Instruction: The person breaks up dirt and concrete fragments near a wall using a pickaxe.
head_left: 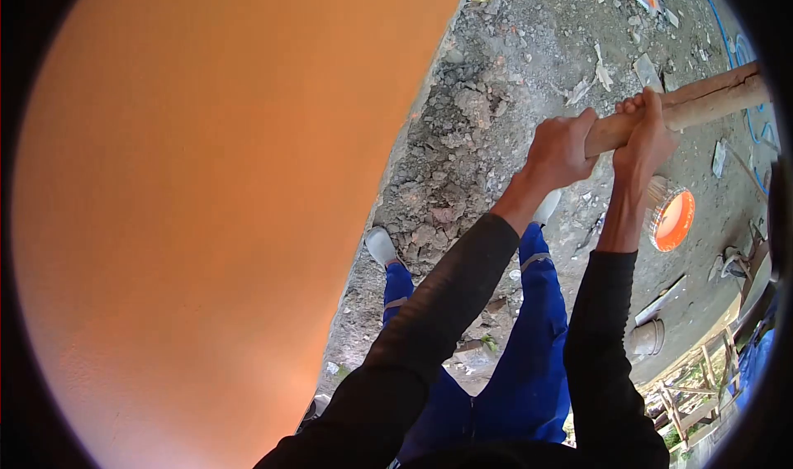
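A thick wooden pole with a long crack along it slants in from the right edge of the view. My left hand is closed around the pole close to its near end. Just to the right, my right hand wraps the same pole, its fingertips showing over the far side. The other end of the pole is cut off by the edge of the view. Below my right hand, on the ground, stands a bucket with bright orange inside it.
A large orange wall fills the left side. Broken rubble lies along its base, around my feet. Blue hose lies at the far right. A second bucket and wooden scraps are at lower right.
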Demonstrator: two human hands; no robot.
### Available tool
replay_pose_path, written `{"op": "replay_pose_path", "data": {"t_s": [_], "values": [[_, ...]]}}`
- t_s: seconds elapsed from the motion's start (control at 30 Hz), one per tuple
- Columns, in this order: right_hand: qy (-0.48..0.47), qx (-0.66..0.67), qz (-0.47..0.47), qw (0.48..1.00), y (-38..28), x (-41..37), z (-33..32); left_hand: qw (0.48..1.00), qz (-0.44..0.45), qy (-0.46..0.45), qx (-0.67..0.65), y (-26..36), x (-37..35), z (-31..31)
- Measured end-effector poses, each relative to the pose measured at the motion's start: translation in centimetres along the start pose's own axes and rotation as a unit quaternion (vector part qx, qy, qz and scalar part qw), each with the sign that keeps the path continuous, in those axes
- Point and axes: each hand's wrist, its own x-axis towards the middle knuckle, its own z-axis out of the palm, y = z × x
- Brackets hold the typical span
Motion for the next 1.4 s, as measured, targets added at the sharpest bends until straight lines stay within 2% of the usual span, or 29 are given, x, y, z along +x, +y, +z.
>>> {"op": "replay_pose_path", "data": {"t_s": [0.07, 0.13, 0.17, 0.23, 0.27, 0.3, 0.33, 0.37, 0.4, 0.43, 0.47, 0.5, 0.53, 0.63, 0.67, 0.77, 0.8, 0.93, 1.03, 1.13, 1.2, 1.27, 1.33, 1.37, 1.4], "values": [[-0.010, 0.009, -0.032, 0.999, 1.9, 3.3, 4.4, 0.998, 0.017, 0.024, 0.048, -2.0, 4.1, -1.9], [-0.027, 0.006, 0.018, 0.999, 6.6, 2.2, 7.5, 0.995, -0.036, 0.050, 0.075, -5.8, 3.4, -3.5], [-0.058, 0.002, 0.051, 0.997, 10.6, 0.6, 7.8, 0.988, -0.118, 0.043, 0.086, -8.3, 1.0, -3.8], [-0.095, -0.112, 0.188, 0.971, 20.3, -4.4, 5.9, 0.945, -0.313, 0.003, 0.088, -12.6, -6.6, -2.9], [-0.174, -0.197, 0.272, 0.926, 23.8, -6.9, 3.4, 0.895, -0.440, -0.001, 0.077, -11.9, -10.3, -1.7], [-0.250, -0.237, 0.355, 0.869, 26.9, -9.2, 0.6, 0.855, -0.508, 0.054, 0.094, -10.5, -13.3, -0.1], [-0.245, -0.251, 0.368, 0.861, 28.6, -11.2, -0.4, 0.832, -0.550, 0.038, 0.065, -11.3, -14.5, -0.2], [-0.249, -0.217, 0.394, 0.858, 28.2, -12.1, -1.5, 0.839, -0.538, 0.031, 0.075, -11.2, -15.9, -0.2], [-0.213, -0.261, 0.412, 0.847, 27.5, -13.4, -2.3, 0.842, -0.533, -0.009, 0.079, -9.6, -17.0, -1.0], [-0.187, -0.219, 0.417, 0.862, 25.0, -15.4, -4.1, 0.848, -0.519, -0.003, 0.106, -9.2, -20.6, 0.3], [-0.167, -0.189, 0.458, 0.853, 23.8, -17.7, -7.6, 0.837, -0.535, 0.013, 0.117, -6.1, -22.9, 1.1], [-0.188, -0.162, 0.451, 0.858, 21.1, -19.6, -10.3, 0.842, -0.527, 0.009, 0.114, -3.5, -25.7, 1.4], [-0.166, -0.150, 0.486, 0.845, 19.2, -21.8, -12.8, 0.850, -0.511, 0.017, 0.127, -1.4, -28.9, 1.9], [-0.091, -0.156, 0.497, 0.849, 13.7, -27.5, -18.4, 0.866, -0.489, -0.030, 0.100, 2.7, -37.3, 2.2], [-0.081, -0.140, 0.490, 0.857, 12.7, -27.9, -19.0, 0.876, -0.471, -0.041, 0.095, 3.2, -38.0, 2.1], [-0.053, -0.132, 0.433, 0.890, 10.9, -26.1, -18.9, 0.893, -0.438, -0.079, 0.065, 3.0, -36.4, 1.8], [-0.045, -0.123, 0.403, 0.906, 10.2, -25.1, -18.9, 0.912, -0.402, -0.071, 0.046, 2.6, -35.0, 2.0], [-0.021, -0.062, 0.288, 0.955, 7.0, -15.3, -13.1, 0.967, -0.254, -0.019, -0.001, 0.9, -23.4, 3.3], [-0.068, -0.052, 0.213, 0.973, 7.9, -8.8, -8.7, 0.983, -0.183, 0.029, 0.021, -1.4, -15.8, 3.9], [-0.104, -0.053, 0.238, 0.964, 12.4, -5.2, -4.0, 0.971, -0.213, 0.027, 0.108, -5.3, -10.9, 2.9], [-0.131, -0.066, 0.285, 0.947, 16.5, -4.4, -1.9, 0.964, -0.227, 0.022, 0.138, -7.5, -10.8, 2.6], [-0.168, -0.085, 0.371, 0.909, 20.4, -5.9, -2.0, 0.924, -0.341, 0.044, 0.169, -9.1, -11.9, 2.7], [-0.207, -0.100, 0.468, 0.853, 24.2, -8.3, -4.6, 0.868, -0.467, 0.006, 0.166, -9.2, -15.0, 4.2], [-0.225, -0.102, 0.515, 0.821, 26.0, -10.8, -6.8, 0.846, -0.486, 0.000, 0.217, -8.6, -17.5, 4.6], [-0.212, -0.017, 0.555, 0.804, 27.1, -14.1, -9.0, 0.823, -0.501, -0.002, 0.268, -7.6, -20.4, 4.6]]}}
